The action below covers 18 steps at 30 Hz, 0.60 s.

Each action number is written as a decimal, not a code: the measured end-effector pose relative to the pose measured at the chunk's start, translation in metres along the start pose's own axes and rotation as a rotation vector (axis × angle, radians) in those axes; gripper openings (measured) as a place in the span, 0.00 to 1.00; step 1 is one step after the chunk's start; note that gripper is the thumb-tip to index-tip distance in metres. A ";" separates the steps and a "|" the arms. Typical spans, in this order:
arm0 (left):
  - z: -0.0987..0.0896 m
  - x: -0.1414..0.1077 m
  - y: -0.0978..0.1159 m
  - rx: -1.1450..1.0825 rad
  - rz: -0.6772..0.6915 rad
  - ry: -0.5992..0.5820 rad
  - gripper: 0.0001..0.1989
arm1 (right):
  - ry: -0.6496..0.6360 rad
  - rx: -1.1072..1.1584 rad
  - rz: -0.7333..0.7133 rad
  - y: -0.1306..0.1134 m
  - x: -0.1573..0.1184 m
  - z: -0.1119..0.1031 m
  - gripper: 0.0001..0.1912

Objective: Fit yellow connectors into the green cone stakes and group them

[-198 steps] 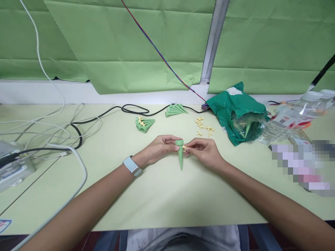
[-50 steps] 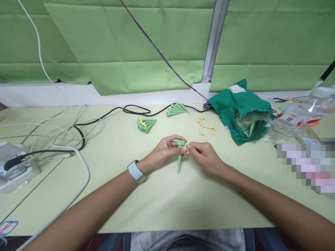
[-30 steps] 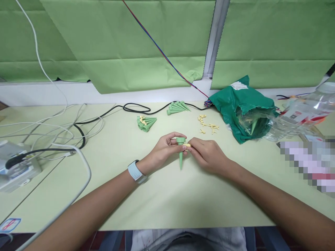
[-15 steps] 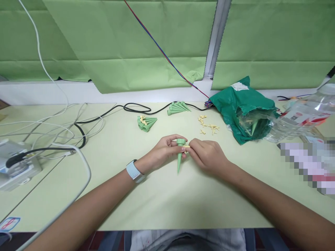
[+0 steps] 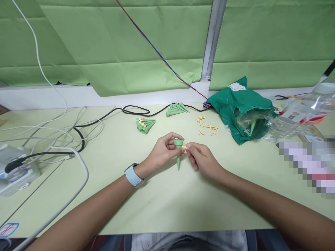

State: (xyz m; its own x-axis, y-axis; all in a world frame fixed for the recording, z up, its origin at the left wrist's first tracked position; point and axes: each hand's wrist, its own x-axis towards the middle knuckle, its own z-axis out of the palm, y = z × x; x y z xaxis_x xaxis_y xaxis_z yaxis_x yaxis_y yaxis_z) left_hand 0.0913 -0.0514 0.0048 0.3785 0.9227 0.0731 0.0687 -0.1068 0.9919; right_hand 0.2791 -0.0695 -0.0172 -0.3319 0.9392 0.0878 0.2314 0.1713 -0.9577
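On the pale green table (image 5: 146,212), the left hand (image 5: 164,150) is closed around a green plastic spike (image 5: 178,158), which hangs point down above the table; the right hand (image 5: 202,161) pinches a small yellow piece (image 5: 184,147) (too small to see its shape well) just beside the spike's top.

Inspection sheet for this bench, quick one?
Surface: pale green table, seam visible at front left.
Job's things: green plastic spike, point down; small cream piece at its wide end; spike bunch; second spike bunch; loose cream pieces.
Clutter: torn green bag; plastic water bottle.
Hands: left hand holds the spike; right hand pinches the cream piece.
Cables: black cable and white cable lie at left, by a grey box.
Surroundings: green cloth blinds behind.
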 end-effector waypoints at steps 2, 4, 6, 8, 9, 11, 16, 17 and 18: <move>0.000 0.000 0.002 -0.182 -0.050 -0.094 0.15 | 0.074 -0.288 -0.239 0.000 -0.002 -0.004 0.16; 0.001 0.000 0.002 -0.318 -0.064 -0.148 0.14 | 0.123 -0.549 -0.451 0.002 -0.002 -0.009 0.11; 0.002 0.000 0.003 -0.367 -0.057 -0.158 0.14 | 0.133 -0.672 -0.575 0.005 -0.001 -0.013 0.09; 0.003 0.000 0.003 -0.346 -0.049 -0.148 0.15 | 0.135 -0.670 -0.611 0.006 0.000 -0.015 0.10; 0.004 0.000 0.003 -0.324 -0.044 -0.140 0.15 | 0.134 -0.635 -0.599 0.006 0.000 -0.015 0.10; 0.005 -0.001 0.004 -0.269 -0.034 -0.115 0.16 | 0.118 -0.518 -0.525 0.004 0.000 -0.014 0.12; 0.007 -0.002 0.004 -0.109 -0.003 -0.014 0.19 | 0.038 -0.076 -0.187 -0.001 0.000 -0.007 0.17; 0.008 -0.002 0.004 -0.076 0.006 0.008 0.19 | 0.028 0.025 -0.115 -0.001 0.001 -0.006 0.17; 0.008 -0.003 0.003 -0.042 0.014 0.030 0.19 | 0.016 0.124 -0.047 -0.001 0.002 -0.004 0.18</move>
State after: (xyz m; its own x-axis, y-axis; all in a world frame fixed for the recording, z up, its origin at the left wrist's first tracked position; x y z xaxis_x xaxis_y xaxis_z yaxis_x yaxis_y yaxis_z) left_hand 0.0979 -0.0570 0.0066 0.3512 0.9320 0.0896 0.0244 -0.1048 0.9942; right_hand 0.2821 -0.0663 -0.0153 -0.3248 0.9358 0.1368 0.1004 0.1779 -0.9789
